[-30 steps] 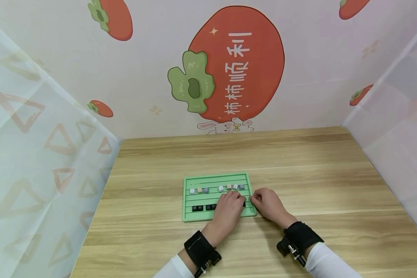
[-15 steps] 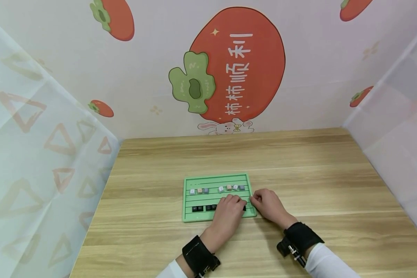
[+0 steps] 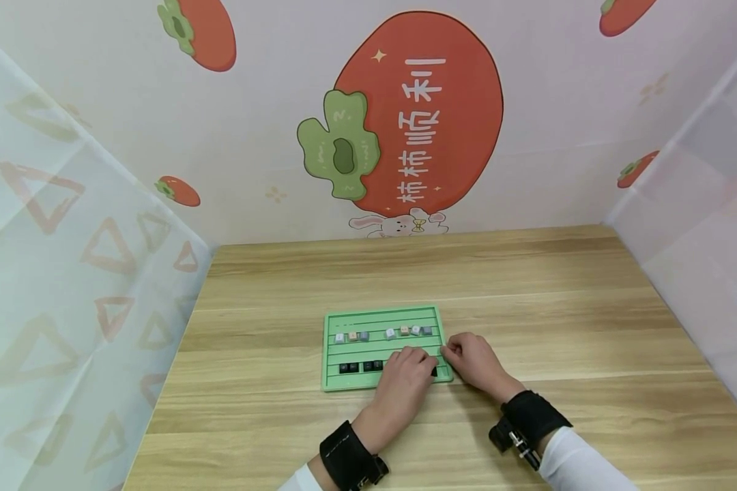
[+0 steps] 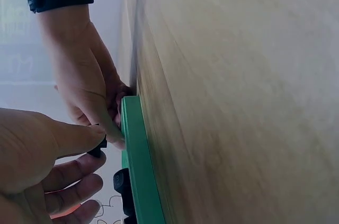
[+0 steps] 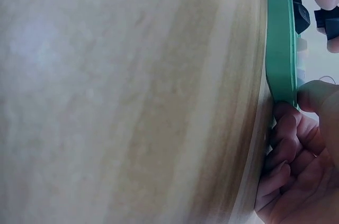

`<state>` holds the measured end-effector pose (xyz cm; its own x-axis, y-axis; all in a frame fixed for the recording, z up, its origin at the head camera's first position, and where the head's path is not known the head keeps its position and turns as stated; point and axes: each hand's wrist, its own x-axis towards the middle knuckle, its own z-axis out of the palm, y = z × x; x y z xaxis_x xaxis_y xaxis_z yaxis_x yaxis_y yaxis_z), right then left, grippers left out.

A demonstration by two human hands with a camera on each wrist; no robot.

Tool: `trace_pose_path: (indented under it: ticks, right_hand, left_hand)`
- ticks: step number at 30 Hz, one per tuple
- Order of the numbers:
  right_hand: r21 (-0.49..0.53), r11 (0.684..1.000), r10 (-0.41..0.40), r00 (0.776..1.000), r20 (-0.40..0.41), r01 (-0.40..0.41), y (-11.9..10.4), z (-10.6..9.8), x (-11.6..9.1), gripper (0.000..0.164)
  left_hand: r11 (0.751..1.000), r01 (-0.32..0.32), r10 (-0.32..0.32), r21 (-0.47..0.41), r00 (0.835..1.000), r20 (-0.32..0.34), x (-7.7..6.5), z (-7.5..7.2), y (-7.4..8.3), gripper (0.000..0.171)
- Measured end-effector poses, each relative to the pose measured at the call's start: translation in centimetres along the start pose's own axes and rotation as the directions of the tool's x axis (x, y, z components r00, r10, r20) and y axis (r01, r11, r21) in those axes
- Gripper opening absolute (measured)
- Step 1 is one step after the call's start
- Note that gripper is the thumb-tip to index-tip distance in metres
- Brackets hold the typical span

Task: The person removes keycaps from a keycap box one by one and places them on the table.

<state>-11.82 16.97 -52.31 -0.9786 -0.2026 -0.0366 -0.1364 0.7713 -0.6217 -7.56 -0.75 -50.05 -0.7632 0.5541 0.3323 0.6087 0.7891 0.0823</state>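
A green grooved board (image 3: 356, 386) lies on the wooden table. My left hand (image 3: 402, 382) is over its front right part, pinching a black keycap (image 4: 97, 150) between thumb and forefinger, just above the board in the left wrist view. Several black keycaps (image 3: 359, 367) sit in a front groove; the hand covers part of that row. Farther back is a row of white, beige and grey keycaps (image 3: 404, 331). My right hand (image 3: 479, 365) grips the board's right edge, with the thumb (image 5: 315, 94) on top and the other fingers curled against the side.
The wooden tabletop (image 3: 252, 354) surrounds the board. A patterned backdrop (image 3: 252, 123) rises behind the table, with pale sheets (image 3: 98, 273) at both sides. Each wrist wears a black strap with a small camera (image 3: 353, 457).
My left hand has shifted slightly to the right and toward the front of the board, with the keycap still pinched. The right hand keeps its place at the board's edge.
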Motion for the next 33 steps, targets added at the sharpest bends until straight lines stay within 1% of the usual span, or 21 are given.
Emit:
trace_pose_path:
  ticks: [13,21,28,33]
  right_hand:
    - [0.010,1.000,0.009,1.000,0.012,-0.009,-0.3,-0.2,0.0,0.034]
    - [0.014,1.000,0.013,1.000,0.014,-0.013,-0.5,-0.4,-0.1,0.034]
    - [0.014,1.000,0.014,1.000,0.019,-0.015,-0.4,-0.4,0.0,0.034]
    - [0.010,1.000,0.010,1.000,0.017,-0.010,-0.3,-0.3,0.0,0.034]
  left_hand:
    - [1.000,-0.029,0.030,-0.012,0.999,0.030,-0.4,-0.2,0.7,0.017]
    - [0.999,-0.050,0.051,-0.014,0.997,0.052,-0.6,0.2,1.1,0.014]
    - [0.998,-0.062,0.062,-0.005,0.997,0.055,-0.9,0.3,1.5,0.013]
    - [0.998,-0.055,0.055,-0.004,0.994,0.095,-1.0,0.5,1.7,0.017]
